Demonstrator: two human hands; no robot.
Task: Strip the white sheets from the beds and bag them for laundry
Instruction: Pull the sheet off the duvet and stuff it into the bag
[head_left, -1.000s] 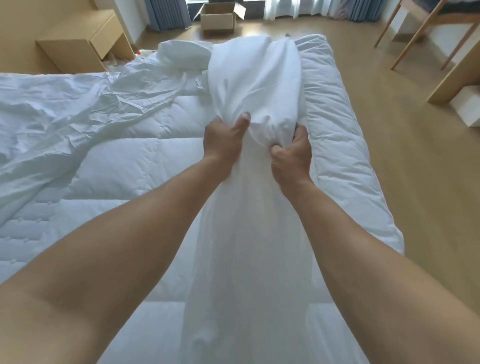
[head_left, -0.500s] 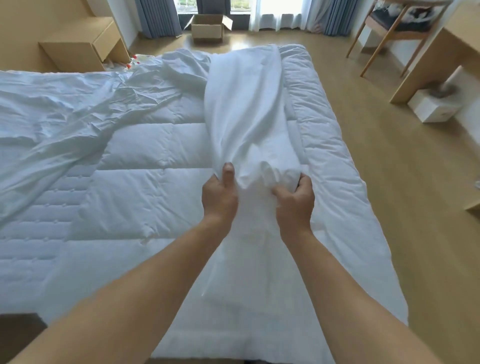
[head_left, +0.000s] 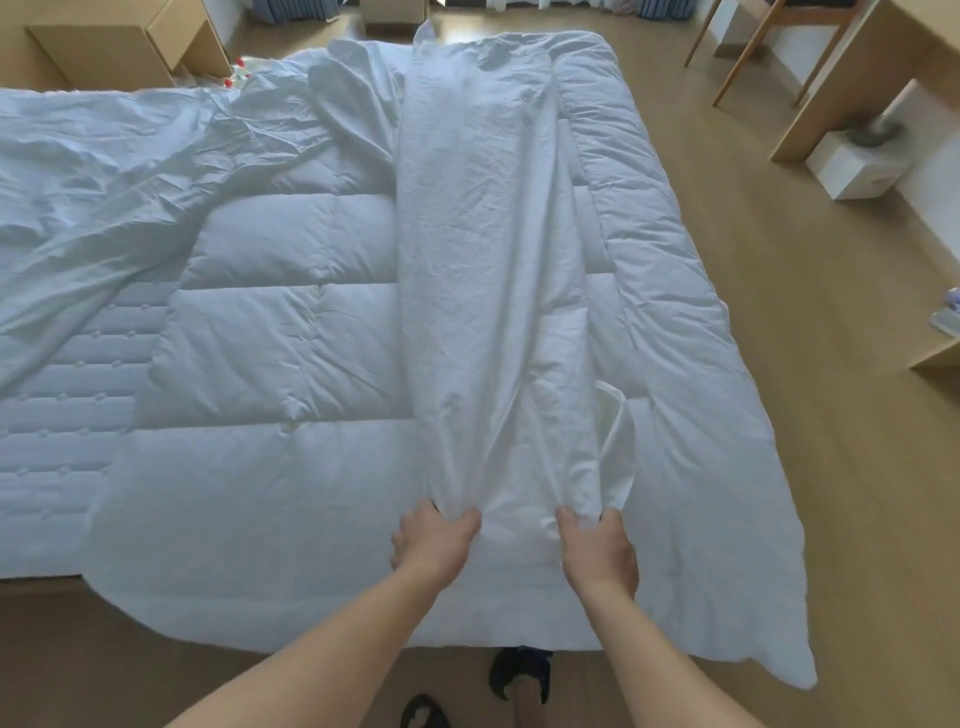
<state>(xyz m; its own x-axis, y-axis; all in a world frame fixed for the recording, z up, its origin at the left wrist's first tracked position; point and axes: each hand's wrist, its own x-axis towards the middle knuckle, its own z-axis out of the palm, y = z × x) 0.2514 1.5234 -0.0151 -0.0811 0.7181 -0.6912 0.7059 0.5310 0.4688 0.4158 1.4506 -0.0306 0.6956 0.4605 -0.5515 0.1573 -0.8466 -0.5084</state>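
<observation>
Light wooden plank flooring (head_left: 789, 374) leaves one open lane along the right side of the bed, bounded on its far side by a light wooden desk panel (head_left: 852, 78) and one white rectangular box (head_left: 857, 166) standing on the floor just beside it. One white stitched mattress (head_left: 57, 426) shows bare at the left. One white quilted duvet (head_left: 291, 338) covers the rest of the bed; its near edge overhangs the foot of the bed and its right corner droops over the side towards the floor. One crumpled white flat sheet (head_left: 104, 171) lies across the far left of the bed, partly on the duvet. One long white sheet gathered into a narrow strip (head_left: 483, 249) runs lengthwise on the duvet from the far edge to the near end, where both hands hold it. One light wooden nightstand (head_left: 130, 47) stands at the far left corner. Two black shoes (head_left: 522, 670) are on the floor at the foot of the bed. Left hand (head_left: 434, 540): fingers curled, thumb and fingers bunching the strip's near left corner. Right hand (head_left: 597, 556): fingers curled, gripping the near right corner in the same manner.
</observation>
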